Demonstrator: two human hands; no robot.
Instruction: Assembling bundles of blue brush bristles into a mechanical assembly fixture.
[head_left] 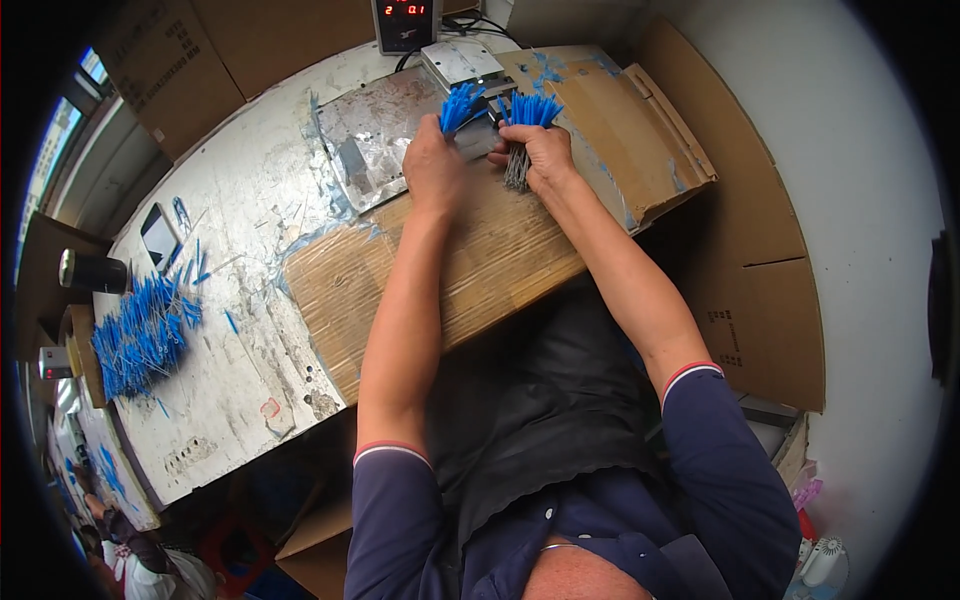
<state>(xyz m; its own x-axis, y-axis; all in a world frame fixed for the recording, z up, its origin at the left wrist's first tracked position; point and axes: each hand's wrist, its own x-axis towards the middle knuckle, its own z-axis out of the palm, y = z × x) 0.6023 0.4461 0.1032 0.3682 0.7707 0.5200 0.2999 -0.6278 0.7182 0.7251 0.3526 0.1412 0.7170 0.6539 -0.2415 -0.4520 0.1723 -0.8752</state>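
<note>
At the top centre of the frame stands a small black box with a red digit display [403,22], and just below it a grey metal block [461,62]. Brown cardboard boxes [170,60] fill the upper left; a worn cardboard sheet [480,270] covers the middle of the white, scuffed table [240,350].

Both forearms reach straight up from the lower edge. The left hand [432,165] has its grip closed around a bundle of blue-tipped wires [461,105], tips fanned upward. The right hand [543,155] is closed on a second bundle [528,112], its grey stems hanging below the fist, probably touching the cardboard. The two bundles sit just beside each other near the metal block.

A loose heap of blue-tipped wires [140,335] lies at the left edge, well apart, with bare table between.
</note>
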